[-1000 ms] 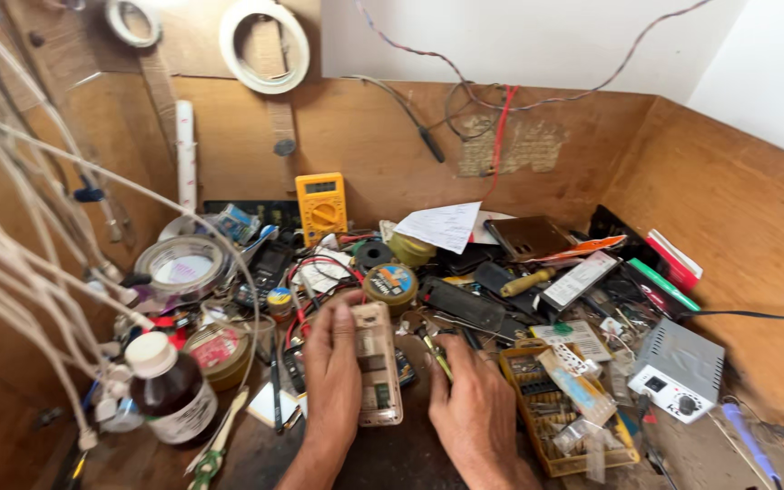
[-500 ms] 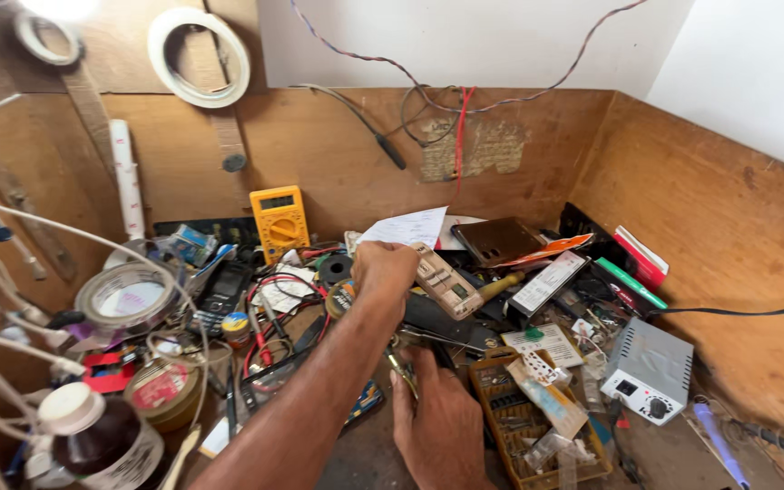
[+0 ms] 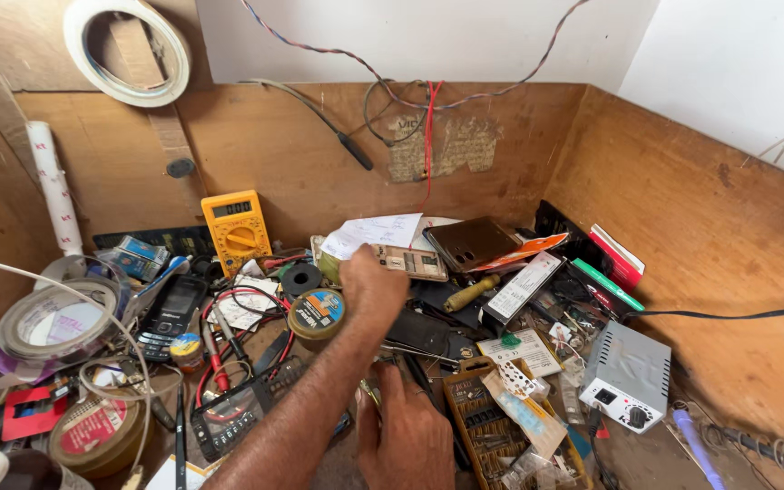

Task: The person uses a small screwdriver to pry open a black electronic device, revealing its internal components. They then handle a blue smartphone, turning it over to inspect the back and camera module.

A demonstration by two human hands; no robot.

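The left hand has carried the opened phone away from the bench front to just right of the yellow meter, fingers still closed on it, while the right hand rests flat.

beige phone body, flat, back of bench amid clutter

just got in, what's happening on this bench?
A person is working at a cluttered wooden bench. Their left hand is stretched toward the back, resting on a beige phone-like board that lies beside a white paper and a yellow multimeter; whether the grip is closed on it cannot be told. The right hand sits low near a small metal tool and an orange tray of parts.
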